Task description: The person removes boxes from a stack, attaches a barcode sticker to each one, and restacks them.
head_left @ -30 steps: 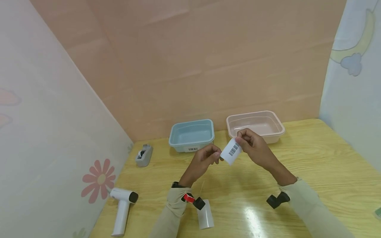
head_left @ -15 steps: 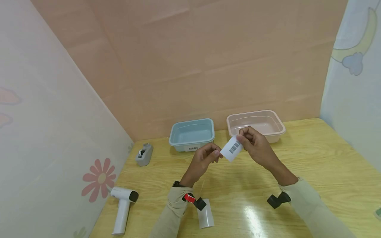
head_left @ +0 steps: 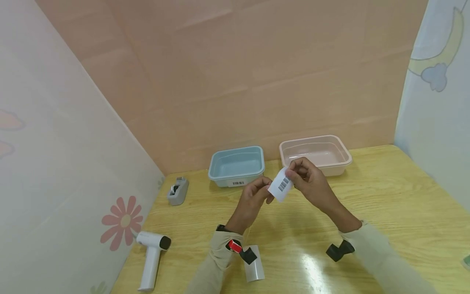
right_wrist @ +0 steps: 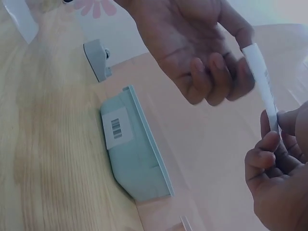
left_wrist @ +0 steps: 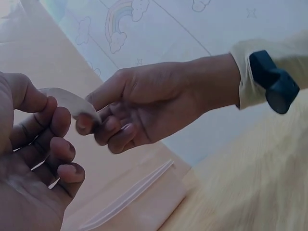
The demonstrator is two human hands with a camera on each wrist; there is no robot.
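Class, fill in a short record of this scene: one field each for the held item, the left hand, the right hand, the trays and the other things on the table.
Held item: white barcode label, held above the table between both hands
Left hand: pinches the label's lower left edge
Right hand: pinches the label's upper right edge
Trays: blue tray with a barcode sticker on its front; pink tray to its right; both by the back wall
Other things: grey tape dispenser, white handheld device, white sheet by the left sleeve
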